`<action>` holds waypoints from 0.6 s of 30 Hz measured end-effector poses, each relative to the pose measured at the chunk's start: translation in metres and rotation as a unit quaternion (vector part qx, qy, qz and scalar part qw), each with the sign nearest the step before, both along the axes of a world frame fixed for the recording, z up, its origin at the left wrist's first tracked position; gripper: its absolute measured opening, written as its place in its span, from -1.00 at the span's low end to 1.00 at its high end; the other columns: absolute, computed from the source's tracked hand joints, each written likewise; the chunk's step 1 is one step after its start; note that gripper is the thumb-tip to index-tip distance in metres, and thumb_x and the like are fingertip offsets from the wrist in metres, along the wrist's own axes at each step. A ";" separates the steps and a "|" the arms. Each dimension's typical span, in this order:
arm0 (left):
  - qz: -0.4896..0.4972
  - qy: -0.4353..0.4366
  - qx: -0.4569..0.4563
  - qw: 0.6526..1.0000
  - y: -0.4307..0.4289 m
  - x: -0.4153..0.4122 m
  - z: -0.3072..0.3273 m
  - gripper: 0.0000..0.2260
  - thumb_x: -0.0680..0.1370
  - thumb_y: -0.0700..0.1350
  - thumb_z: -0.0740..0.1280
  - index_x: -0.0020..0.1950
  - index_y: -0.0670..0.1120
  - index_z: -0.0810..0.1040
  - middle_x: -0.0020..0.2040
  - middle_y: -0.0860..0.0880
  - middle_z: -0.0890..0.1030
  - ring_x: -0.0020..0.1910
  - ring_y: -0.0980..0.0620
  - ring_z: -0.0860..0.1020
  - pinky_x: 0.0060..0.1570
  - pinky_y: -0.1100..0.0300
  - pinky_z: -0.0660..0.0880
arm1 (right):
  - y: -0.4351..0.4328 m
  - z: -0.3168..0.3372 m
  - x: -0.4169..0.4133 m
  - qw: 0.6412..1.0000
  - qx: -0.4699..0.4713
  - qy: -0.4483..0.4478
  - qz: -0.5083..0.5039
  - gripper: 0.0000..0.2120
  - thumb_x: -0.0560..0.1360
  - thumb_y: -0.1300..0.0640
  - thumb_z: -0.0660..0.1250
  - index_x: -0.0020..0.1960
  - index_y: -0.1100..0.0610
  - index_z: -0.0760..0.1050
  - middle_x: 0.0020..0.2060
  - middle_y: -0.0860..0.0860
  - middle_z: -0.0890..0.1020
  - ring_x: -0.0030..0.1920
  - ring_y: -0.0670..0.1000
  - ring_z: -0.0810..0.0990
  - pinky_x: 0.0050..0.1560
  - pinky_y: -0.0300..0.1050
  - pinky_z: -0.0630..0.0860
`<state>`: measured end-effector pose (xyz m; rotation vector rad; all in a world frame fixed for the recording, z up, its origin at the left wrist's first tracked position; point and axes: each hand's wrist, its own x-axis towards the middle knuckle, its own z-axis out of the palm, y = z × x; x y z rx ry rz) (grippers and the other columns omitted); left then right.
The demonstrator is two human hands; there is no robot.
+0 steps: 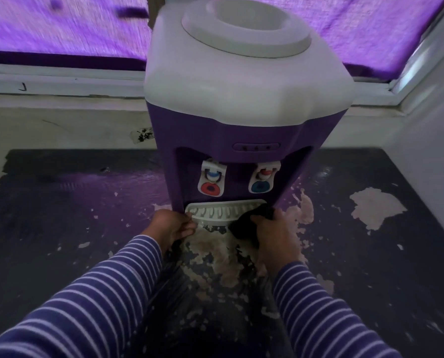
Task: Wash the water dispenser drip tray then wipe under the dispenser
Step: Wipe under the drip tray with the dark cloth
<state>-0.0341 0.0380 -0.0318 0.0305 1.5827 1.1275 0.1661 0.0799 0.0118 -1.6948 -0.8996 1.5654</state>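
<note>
Head view, nearest first: two striped sleeves (107, 288) reaching forward over a dark tabletop (60, 228) with the coating flaked off in pale patches. Left hand (173, 226) at the left end of the drip tray (210, 214), fingers (188, 224) curled closed on its front edge. Right hand (272, 228) at the tray's right end, fingers closed around a dark cloth (252, 215) bunched against the tray's right corner and hanging down over its front. Tray white, slotted, curved at the front, seated at the foot of the water dispenser (241, 125), right under the taps; whether fully pushed in or partly drawn out, cannot tell. Above the tray, inside the purple recess, two white taps: left tap (212, 180) with a red ring at its base, right tap (263, 179) with a blue ring. Higher, a small oval panel (256, 146) with three tiny marks. Purple body capped by a white top with an open round bottle well (246, 27), no bottle seated. Behind the dispenser, a pale window ledge (60, 81) and a blurred purple curtain (60, 24). White wall (433, 112) at far right.
</note>
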 end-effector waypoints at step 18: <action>-0.086 0.061 -0.047 0.993 -0.002 -0.005 0.006 -0.82 0.57 -0.23 0.29 -0.24 -0.18 0.46 -0.35 -0.08 0.47 -0.45 0.02 0.40 -0.63 0.34 0.39 | 0.003 -0.054 -0.006 0.995 0.008 -0.098 0.025 -0.74 0.30 -0.04 0.38 -0.02 -0.03 0.56 -0.11 0.05 0.67 -0.14 0.10 0.66 -0.09 0.16 0.64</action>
